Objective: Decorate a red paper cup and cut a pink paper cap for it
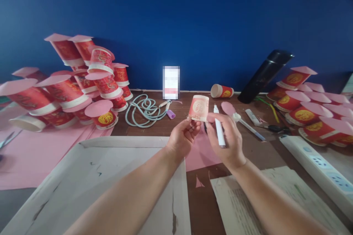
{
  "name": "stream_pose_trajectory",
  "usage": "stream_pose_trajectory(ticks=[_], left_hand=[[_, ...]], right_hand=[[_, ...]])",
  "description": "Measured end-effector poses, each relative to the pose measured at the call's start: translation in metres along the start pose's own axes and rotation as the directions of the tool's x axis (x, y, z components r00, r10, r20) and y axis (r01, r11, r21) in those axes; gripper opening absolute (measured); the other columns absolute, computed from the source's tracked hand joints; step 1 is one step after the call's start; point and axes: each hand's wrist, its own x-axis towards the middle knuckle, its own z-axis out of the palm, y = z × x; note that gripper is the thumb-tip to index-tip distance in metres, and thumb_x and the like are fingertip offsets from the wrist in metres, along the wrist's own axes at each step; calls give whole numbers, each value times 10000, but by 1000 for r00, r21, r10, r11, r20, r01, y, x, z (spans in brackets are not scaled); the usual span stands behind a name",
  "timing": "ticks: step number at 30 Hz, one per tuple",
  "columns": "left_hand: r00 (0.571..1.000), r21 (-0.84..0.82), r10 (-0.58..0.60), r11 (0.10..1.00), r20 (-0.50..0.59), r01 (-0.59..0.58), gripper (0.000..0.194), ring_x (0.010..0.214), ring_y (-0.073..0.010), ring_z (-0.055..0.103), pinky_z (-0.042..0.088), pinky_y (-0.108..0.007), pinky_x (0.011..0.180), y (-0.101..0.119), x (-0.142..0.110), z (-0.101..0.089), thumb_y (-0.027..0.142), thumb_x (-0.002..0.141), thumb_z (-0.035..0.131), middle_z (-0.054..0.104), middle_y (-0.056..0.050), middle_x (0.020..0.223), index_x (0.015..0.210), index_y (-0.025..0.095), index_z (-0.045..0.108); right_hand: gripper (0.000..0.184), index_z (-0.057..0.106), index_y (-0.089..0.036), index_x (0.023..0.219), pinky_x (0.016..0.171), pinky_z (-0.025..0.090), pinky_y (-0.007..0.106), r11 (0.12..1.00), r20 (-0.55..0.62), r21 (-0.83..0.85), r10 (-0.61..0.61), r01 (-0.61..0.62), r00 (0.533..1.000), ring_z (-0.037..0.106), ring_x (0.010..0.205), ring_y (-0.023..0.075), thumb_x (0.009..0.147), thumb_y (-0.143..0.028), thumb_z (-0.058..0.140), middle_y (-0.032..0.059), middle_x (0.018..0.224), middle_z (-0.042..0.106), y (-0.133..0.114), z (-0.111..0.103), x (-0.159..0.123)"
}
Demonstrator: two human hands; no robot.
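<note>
A red and white paper cup (199, 107) with a pale round emblem is held up above the table. The fingers of my left hand (183, 136) pinch it at its lower edge. My right hand (227, 137) is closed around a slim white pen-shaped tube (220, 134), whose narrow tip points up and away from me. Whether it is a marker or a glue pen I cannot tell. The thumb and fingertips of that hand are also at the cup's lower right side. Below the hands lies a sheet of pink paper (202, 152), and a pink paper disc (228, 108) is just beyond my right hand.
Red cups with pink paper tops are stacked at left (67, 93) and right (303, 112). A cup (222, 91) lies on its side near a leaning black flask (263, 77). Around are a coiled cable (146, 112), lit screen (171, 82), white tray (110, 141) and power strip (317, 163).
</note>
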Motion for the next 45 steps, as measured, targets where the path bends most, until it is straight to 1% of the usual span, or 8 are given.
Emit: stream_pose_trajectory(ticks=[6, 15, 23, 27, 35, 39, 42, 45], left_hand=[[999, 0, -39, 999, 28, 39, 143, 628, -105, 662, 559, -191, 675, 0, -3, 1, 117, 854, 578, 673, -71, 680, 748, 69, 660], [995, 25, -85, 996, 53, 84, 121, 653, -103, 652, 542, -196, 694, -2, -3, -1, 121, 846, 585, 672, -66, 695, 781, 70, 672], [982, 155, 66, 983, 177, -94, 134, 700, -92, 612, 494, -220, 757, -9, -4, 0, 218, 735, 767, 645, -19, 726, 759, 116, 684], [978, 217, 94, 967, 186, -134, 178, 731, -94, 605, 465, -217, 761, -12, -1, -1, 264, 705, 801, 653, -23, 758, 746, 125, 696], [976, 240, 128, 956, 178, -169, 195, 739, -98, 610, 459, -229, 792, -12, 6, -5, 295, 701, 808, 671, -29, 756, 749, 127, 720], [985, 217, 119, 965, 121, -144, 222, 745, -91, 627, 470, -212, 785, -13, 7, -6, 283, 682, 823, 688, -35, 785, 797, 120, 725], [989, 201, 121, 970, 81, -135, 209, 756, -93, 647, 480, -217, 812, -13, 8, -6, 259, 673, 827, 694, -32, 781, 782, 123, 713], [991, 208, 121, 969, 62, -131, 232, 756, -100, 657, 488, -230, 824, -14, 8, -6, 270, 650, 841, 704, -37, 784, 768, 123, 706]], right_hand=[[303, 569, -240, 1140, 864, 496, 408, 997, 120, -65, -20, 28, 993, 610, 966, 248, 848, -162, 597, 69, 998, 647, 2, 2, -3], [295, 608, -262, 1104, 837, 449, 394, 984, 175, -139, -83, 108, 981, 594, 930, 234, 836, -145, 572, 48, 993, 638, 15, -1, -1], [392, 589, -248, 1161, 859, 442, 406, 989, 238, -81, -104, 126, 966, 583, 974, 259, 771, -207, 599, 49, 989, 637, 22, 1, -3], [390, 593, -240, 1155, 835, 439, 394, 986, 252, -102, -100, 129, 963, 590, 954, 256, 767, -199, 589, 55, 992, 633, 22, 1, -2], [364, 614, -258, 1177, 803, 453, 391, 984, 255, -98, -119, 148, 960, 611, 947, 255, 820, -208, 569, 55, 1001, 645, 25, 2, 1], [448, 560, -286, 1289, 872, 494, 409, 995, 177, -36, -81, 89, 981, 612, 1002, 242, 860, -156, 570, 61, 1066, 658, 20, 3, 1], [539, 496, -287, 1367, 849, 533, 399, 997, 94, 38, -77, 74, 993, 618, 960, 222, 862, -118, 585, 77, 1103, 661, 16, 3, 0], [541, 505, -288, 1362, 838, 550, 411, 995, 52, 70, -81, 77, 995, 626, 941, 219, 856, -123, 606, 80, 1106, 669, 14, 3, -1]])
